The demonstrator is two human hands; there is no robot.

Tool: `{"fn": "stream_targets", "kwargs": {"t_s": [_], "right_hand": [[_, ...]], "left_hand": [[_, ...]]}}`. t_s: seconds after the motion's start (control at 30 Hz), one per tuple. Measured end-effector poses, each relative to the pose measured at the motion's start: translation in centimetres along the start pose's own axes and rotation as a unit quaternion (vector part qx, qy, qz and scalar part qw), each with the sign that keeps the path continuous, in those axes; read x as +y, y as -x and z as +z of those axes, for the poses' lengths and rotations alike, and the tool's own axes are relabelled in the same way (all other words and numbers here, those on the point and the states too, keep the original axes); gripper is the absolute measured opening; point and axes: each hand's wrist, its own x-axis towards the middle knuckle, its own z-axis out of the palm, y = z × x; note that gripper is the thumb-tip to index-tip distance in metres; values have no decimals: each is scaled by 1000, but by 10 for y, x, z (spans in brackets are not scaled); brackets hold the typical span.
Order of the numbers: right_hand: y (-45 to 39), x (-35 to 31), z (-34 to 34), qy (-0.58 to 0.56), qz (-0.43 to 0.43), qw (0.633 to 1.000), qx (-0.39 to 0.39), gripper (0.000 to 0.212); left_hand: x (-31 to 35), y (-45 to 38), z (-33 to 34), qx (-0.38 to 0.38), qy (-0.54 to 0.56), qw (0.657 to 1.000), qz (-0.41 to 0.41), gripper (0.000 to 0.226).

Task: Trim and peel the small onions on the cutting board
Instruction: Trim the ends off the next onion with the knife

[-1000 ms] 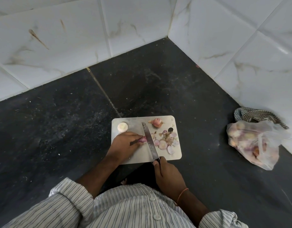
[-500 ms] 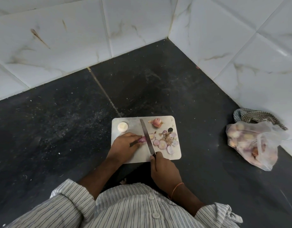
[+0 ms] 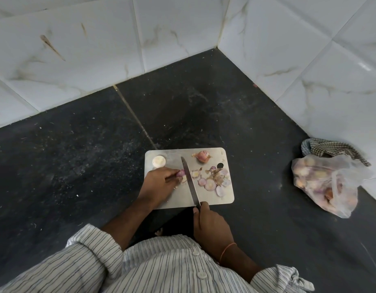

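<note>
Your left hand [image 3: 159,185] pins a small onion [image 3: 181,173] on the cutting board [image 3: 212,197], left-centre, fingers [image 3: 172,173] pinched on its left side. The knife [image 3: 190,180] blade sits just right of the onion, touching or nearly so, long axis running near-to-far with the tip tilted a bit left. Your right hand [image 3: 210,227] is at the board's near edge, fingers wrapped tight round the handle, wrist near your body. Likely next cut trims the onion's exposed right end, so the blade stays clear of the fingertips. An unpeeled onion [image 3: 202,156] waits at the far edge; cut slices and skins [image 3: 214,179] lie right of the blade. A peeled white piece [image 3: 159,161] sits at the far left corner.
</note>
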Motion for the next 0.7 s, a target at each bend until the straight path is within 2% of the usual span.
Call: {"fn": "stream_targets", "kwargs": {"t_s": [0.27,0.7], "right_hand": [[-1,-5,-14,-8,-2,1000,9,25],[-14,-22,-51,45,-17,999,-13,30]], "left_hand": [[-1,-4,-3,-7,-35,999,25,29],[-5,2,-5,8,-49,998,36,24]]}}
